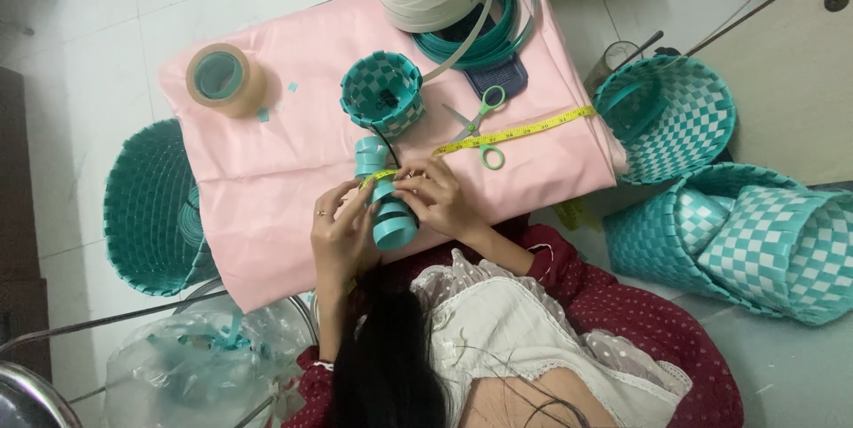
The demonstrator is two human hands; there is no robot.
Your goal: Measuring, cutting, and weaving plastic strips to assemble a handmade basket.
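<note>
A roll of teal strip (391, 215) is clamped between both hands just below the small woven basket (383, 92), its long axis pointing away from that basket. The left hand (340, 231) and right hand (442, 197) are closed on it from opposite sides, equally near
</note>
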